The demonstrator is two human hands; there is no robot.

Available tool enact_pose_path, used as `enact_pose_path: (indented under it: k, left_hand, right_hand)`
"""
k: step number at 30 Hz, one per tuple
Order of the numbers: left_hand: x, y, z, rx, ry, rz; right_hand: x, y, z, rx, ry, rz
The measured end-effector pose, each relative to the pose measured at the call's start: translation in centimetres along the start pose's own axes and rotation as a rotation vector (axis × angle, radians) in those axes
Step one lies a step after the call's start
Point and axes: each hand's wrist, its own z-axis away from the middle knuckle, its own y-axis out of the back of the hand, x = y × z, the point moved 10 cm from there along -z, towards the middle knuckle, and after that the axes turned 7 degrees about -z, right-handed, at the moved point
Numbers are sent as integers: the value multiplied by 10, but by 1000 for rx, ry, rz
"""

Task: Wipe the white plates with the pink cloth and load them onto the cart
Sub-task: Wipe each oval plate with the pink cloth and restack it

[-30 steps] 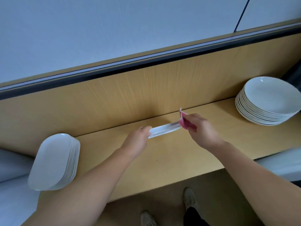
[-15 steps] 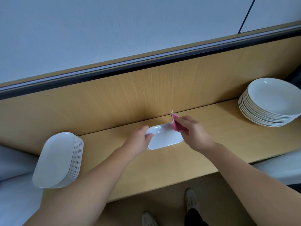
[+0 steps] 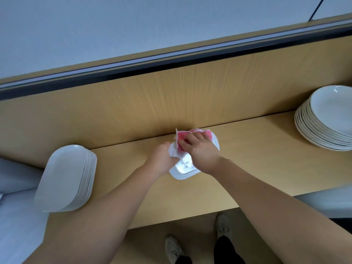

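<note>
At the centre of the frame the left hand (image 3: 162, 156) grips the left edge of a white plate (image 3: 185, 166) over the desk (image 3: 257, 149). The right hand (image 3: 202, 149) grasps the pink cloth (image 3: 182, 136), pressing it onto the plate's far end. Plate stacks (image 3: 62, 178) sit at lower left and right.

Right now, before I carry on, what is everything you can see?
plate: one, white, middle of the counter
cloth: one, pink, on the plate's far end
left stack of plates: one, white, counter's left end
right stack of plates: one, white, round, counter's right end
counter: one, light wood
shoes: two, pale, on the floor below
left hand: grips the plate's left edge
right hand: holds the cloth on the plate
</note>
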Motion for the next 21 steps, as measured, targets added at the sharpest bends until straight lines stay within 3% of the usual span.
enact_pose_path:
  k: [6, 9, 21]
  left_hand:
    - [-12, -7, -4, -11, 18, 35]
    - [-17, -10, -5, 2, 38, 36]
    - [-34, -23, -12, 7, 123, 61]
  right_hand:
    - [1, -28, -7, -284, -48, 34]
    - [14, -30, -9, -270, -54, -23]
    - [102, -37, 24, -90, -363, -348]
